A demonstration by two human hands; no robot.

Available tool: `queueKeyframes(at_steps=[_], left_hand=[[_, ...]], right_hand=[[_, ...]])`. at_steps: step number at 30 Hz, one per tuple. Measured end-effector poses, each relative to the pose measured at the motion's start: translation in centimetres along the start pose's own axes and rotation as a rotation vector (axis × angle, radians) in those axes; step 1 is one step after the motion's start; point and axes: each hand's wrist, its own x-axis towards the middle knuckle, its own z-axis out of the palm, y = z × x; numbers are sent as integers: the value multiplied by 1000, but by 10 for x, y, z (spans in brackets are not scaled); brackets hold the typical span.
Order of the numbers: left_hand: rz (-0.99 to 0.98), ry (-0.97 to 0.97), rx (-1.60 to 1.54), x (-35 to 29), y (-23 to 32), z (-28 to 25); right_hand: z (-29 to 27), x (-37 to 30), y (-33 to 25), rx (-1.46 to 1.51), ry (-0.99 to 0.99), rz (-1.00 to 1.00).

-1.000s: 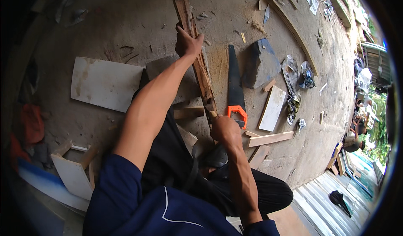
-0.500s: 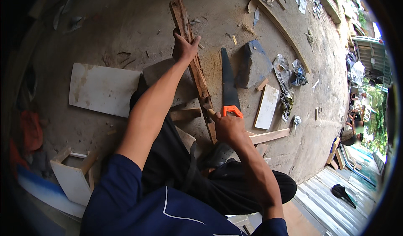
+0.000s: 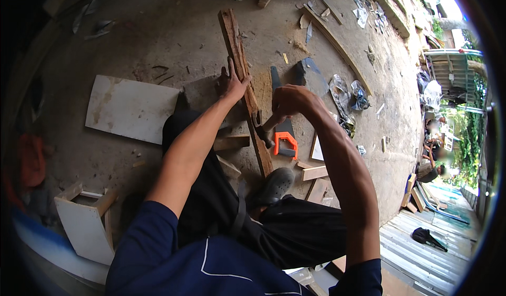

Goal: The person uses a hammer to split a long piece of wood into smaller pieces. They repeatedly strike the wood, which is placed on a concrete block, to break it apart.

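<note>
My left hand grips a long, rough brown wooden plank around its middle, the fingers at one side and the thumb across it. The plank slants from the upper middle down toward my shoe. My right hand is closed on the handle of a hammer, whose dark head rests against the plank below my left hand. What the head touches there is too small to make out. Just beyond the hammer lies a handsaw with an orange handle and dark blade, partly hidden by my right hand.
A stone block and crumpled plastic lie to the right. A white board lies left, near a small wooden box frame. Offcuts lie beside my grey shoe. A long strip crosses the upper right floor.
My right hand has moved up and swung the hammer handle upward, its head still at the plank. My left hand has slid down the plank slightly. The saw's handle is now uncovered.
</note>
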Motion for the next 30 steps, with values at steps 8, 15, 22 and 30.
queueKeyframes(at_steps=[8,15,22,30], left_hand=[[23,17,418,-10,-1,-15],[22,-41,286,-11,2,-33],[435,-1,823,-12,30,-47],[1039,-489,1294,24,27,-57]], right_hand=[[61,-16,30,254,199,-60],[106,-27,-28,776,165,120],[117,-39,-48,1240,-69,255],[141,-115,4,1380,-53,392]])
